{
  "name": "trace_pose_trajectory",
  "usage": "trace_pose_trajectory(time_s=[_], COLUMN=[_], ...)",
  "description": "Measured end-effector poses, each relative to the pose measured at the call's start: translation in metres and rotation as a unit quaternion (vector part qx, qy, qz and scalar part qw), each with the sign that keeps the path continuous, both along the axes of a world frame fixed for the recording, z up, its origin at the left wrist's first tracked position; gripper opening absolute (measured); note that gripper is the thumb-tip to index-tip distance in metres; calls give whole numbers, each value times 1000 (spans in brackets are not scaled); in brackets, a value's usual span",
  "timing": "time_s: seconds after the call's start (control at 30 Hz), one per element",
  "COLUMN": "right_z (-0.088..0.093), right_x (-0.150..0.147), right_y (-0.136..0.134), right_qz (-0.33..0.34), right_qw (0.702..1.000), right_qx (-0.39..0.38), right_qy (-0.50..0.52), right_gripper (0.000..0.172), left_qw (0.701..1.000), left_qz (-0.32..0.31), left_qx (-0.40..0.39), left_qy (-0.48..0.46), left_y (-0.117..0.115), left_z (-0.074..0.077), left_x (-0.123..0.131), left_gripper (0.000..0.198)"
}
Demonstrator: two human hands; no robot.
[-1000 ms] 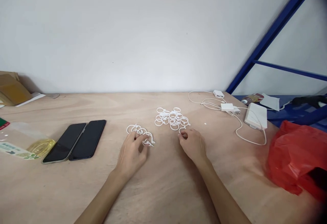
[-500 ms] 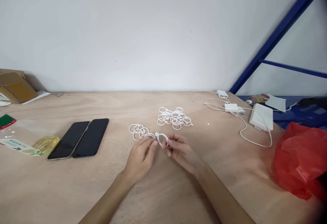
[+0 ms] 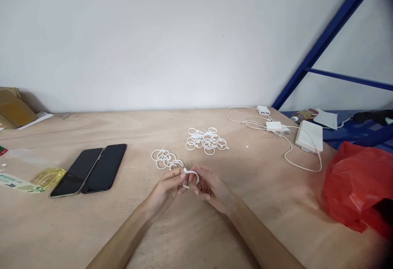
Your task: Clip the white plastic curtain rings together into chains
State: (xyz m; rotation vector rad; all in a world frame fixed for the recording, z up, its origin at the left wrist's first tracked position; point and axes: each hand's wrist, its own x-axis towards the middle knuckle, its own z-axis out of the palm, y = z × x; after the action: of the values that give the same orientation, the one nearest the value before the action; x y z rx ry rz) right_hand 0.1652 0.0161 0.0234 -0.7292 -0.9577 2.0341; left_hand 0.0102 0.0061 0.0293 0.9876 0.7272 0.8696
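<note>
A white plastic ring (image 3: pixel 197 177) with a small knob is held between both hands above the wooden table. My left hand (image 3: pixel 167 188) pinches it near the knob with thumb and fingertips. From the right, my right hand (image 3: pixel 212 188) has its fingers closed on the ring's other side. Just beyond my left hand lies a small group of similar white rings (image 3: pixel 164 157). Farther back and slightly right is a larger, overlapping pile of white rings (image 3: pixel 208 140).
Two dark phones (image 3: pixel 105 167) lie side by side at left, near a clear bottle (image 3: pixel 27 168) and a cardboard box (image 3: pixel 15 109). At right are white cables and a charger (image 3: pixel 274 126), a white box (image 3: pixel 309 136) and a red bag (image 3: pixel 357 187).
Both hands have brought the ring slightly lower and nearer. My left hand has turned and now pinches the ring at its knob. The view has shifted a little to the right.
</note>
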Motion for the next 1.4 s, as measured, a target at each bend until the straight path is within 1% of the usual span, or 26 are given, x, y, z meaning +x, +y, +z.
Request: trace_pose_trajectory(time_s=[0.1,0.2,0.3,0.37,0.47,0.53,0.6,0.67,0.73,0.8,0.87,0.9,0.93,0.97,1.0,1.03,1.1,1.13,1.17,1.2,1.27,1.33,1.4], right_z=[2,3,0,-6,-17,-22,-23,-20,-15,-11,-9,-10,-10,-12,-14,-16,-21,-23,-25,-27,-29,-30,-29], right_x=[0,-2,-7,-11,-15,-16,-16,-15,-14,-13,-11,-9,-6,-2,3,8,17,20,23,24,25,24,23], right_y=[-1,-3,-5,-8,-11,-12,-12,-11,-10,-7,-3,0,2,5,8,11,16,18,19,20,21,21,21], right_qz=[17,26,-10,-28,-36,-38,-52,-73,-82,-91,-149,-193,-241,-283,-312,-325,-317,-300,-280,-261,-231,-221,-220], right_qw=[999,997,1000,999,994,990,985,980,982,989,988,978,957,923,879,832,743,709,681,658,626,606,596], right_qx=[6,16,14,-9,-52,-73,-88,-96,-95,-83,-44,-6,46,105,164,216,293,316,333,344,353,355,358], right_qy=[-42,-67,-18,32,87,114,142,155,139,84,-14,-81,-158,-239,-320,-395,-511,-555,-589,-617,-656,-677,-684], right_gripper=[42,42,40,38,33,33,36,38,36,32,27,24,21,18,17,19,30,35,39,41,40,32,21], left_qw=[999,999,1000,1000,999,998,999,999,998,997,994,988,977,958,931,896,819,785,757,735,704,686,678], left_qz=[-13,-6,-7,-16,-46,-57,-34,-8,-9,-14,12,29,49,67,84,99,123,128,130,132,132,135,141], left_qx=[17,27,18,5,-12,-13,8,38,56,67,94,119,153,196,245,298,389,417,432,439,442,449,458], left_qy=[36,46,10,-13,-24,-22,-20,-9,5,22,56,93,141,197,256,313,404,440,473,500,539,557,557], left_y=[-1,-2,-3,-4,-5,-5,-4,-4,-3,-2,0,0,1,1,1,1,1,0,1,1,1,2,3], left_z=[1,-1,-3,-3,-5,-6,-6,-6,-5,-4,-6,-7,-8,-9,-10,-12,-15,-16,-18,-20,-23,-25,-26], left_x=[1,1,2,2,2,2,2,3,2,2,1,0,-1,-3,-4,-6,-8,-10,-11,-12,-12,-13,-13], left_gripper=[30,30,27,26,31,33,37,40,41,39,36,35,33,31,28,25,18,15,14,14,12,10,10])
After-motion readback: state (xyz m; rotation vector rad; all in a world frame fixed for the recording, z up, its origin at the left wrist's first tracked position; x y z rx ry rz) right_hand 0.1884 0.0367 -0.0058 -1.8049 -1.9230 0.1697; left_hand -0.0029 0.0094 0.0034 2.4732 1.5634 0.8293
